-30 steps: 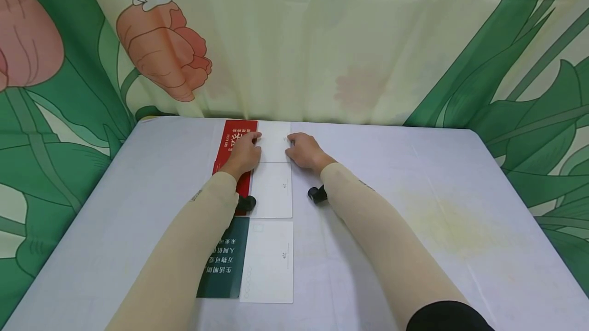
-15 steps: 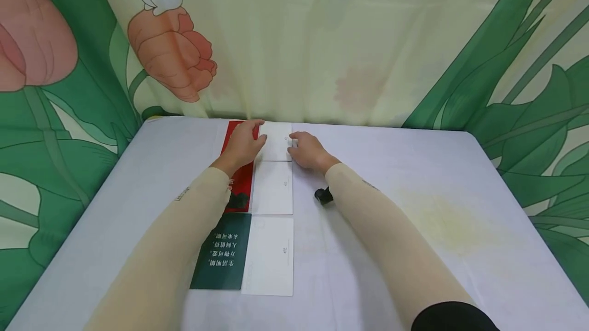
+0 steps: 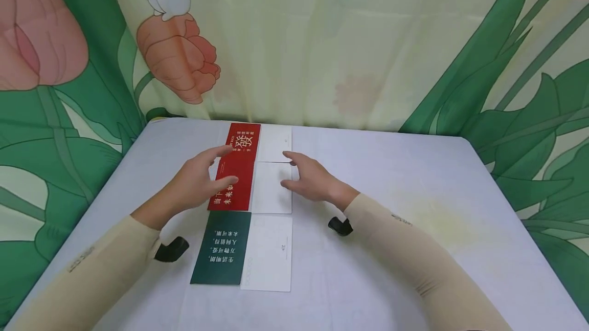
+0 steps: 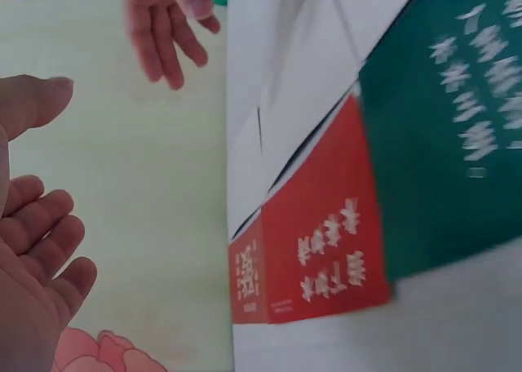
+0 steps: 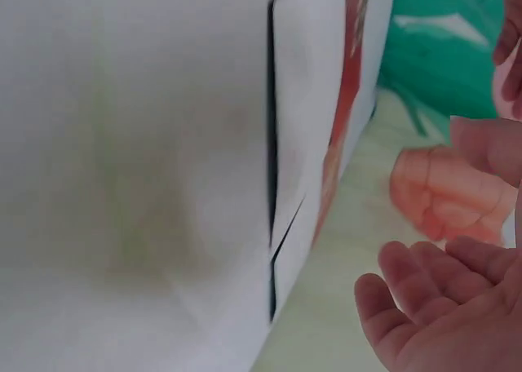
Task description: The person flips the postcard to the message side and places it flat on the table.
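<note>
Two red cards with pale lettering, the far one (image 3: 244, 147) and the near one (image 3: 239, 193), lie end to end on the table. A dark green card (image 3: 221, 264) lies nearer the front. Three white cards adjoin them on the right: a far one (image 3: 274, 144), a middle one (image 3: 272, 188) and a near one (image 3: 269, 254). My left hand (image 3: 195, 177) is raised over the left side of the red cards, thumb and fingers apart, holding nothing. Beside the white cards' right edge, my right hand (image 3: 315, 177) hovers, likewise spread and holding nothing.
A white cloth (image 3: 391, 269) covers the table. Behind it hangs a curtain (image 3: 345, 39) printed with flowers, leaves and a rabbit. Black wrist devices, one on the left (image 3: 172, 250) and one on the right (image 3: 340, 226), stick out below the sleeves.
Both hands have left the far cards and come back toward the front. The left moved left, uncovering the red cards; the right lifted off the far white card's edge.
</note>
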Demonstrator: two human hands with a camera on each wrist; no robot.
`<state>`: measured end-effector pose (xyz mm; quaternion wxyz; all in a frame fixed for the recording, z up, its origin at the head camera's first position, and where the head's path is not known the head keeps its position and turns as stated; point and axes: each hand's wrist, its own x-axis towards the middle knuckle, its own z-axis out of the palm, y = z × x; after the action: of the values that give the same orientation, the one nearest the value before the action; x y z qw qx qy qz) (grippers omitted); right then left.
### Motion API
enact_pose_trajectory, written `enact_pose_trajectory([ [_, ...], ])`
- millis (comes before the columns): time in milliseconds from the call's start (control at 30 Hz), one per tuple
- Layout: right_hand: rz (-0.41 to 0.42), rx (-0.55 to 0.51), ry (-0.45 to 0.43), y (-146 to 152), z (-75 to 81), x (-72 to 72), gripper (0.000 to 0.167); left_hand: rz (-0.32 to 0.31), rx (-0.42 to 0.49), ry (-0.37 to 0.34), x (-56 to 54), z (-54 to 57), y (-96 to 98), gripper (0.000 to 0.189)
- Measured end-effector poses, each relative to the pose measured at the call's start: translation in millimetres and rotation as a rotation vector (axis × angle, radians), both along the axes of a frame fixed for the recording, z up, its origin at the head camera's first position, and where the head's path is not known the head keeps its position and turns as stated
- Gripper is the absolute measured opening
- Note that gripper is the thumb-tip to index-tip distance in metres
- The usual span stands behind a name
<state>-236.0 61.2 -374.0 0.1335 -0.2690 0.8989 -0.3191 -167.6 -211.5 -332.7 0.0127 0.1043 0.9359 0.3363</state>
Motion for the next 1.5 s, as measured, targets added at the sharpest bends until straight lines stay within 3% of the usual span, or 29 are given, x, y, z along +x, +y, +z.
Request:
enact_pose_trajectory([
  [233,0.113,-0.055,-0.066,0,0.1,45.9,0.079,-0.013,-0.032,0.020,56.5,-14.7,-17.3,0.083],
  [500,0.154,0.004,-0.093,-21,-5.1,83.7,0.078,0.022,-0.033,-0.125,92.9,-41.7,-29.0,0.087],
  [767,0.249,0.120,0.076,-48,-11.9,108.2,0.084,0.023,-0.120,-0.196,110.1,-63.7,-28.5,0.086],
  [867,0.277,0.190,0.081,-55,-13.6,114.1,0.085,-0.005,-0.128,-0.183,115.4,-66.3,-29.7,0.085],
  [1100,0.286,0.332,0.067,-69,-20.6,120.4,0.090,-0.026,-0.241,-0.208,120.8,-71.8,-28.4,0.094],
  [1367,0.269,0.382,0.114,-76,-29.5,122.9,0.093,-0.041,-0.308,-0.209,120.4,-74.8,-30.5,0.088],
  [1500,0.274,0.395,0.123,-76,-29.5,124.3,0.094,-0.068,-0.294,-0.203,119.5,-73.6,-33.8,0.084],
])
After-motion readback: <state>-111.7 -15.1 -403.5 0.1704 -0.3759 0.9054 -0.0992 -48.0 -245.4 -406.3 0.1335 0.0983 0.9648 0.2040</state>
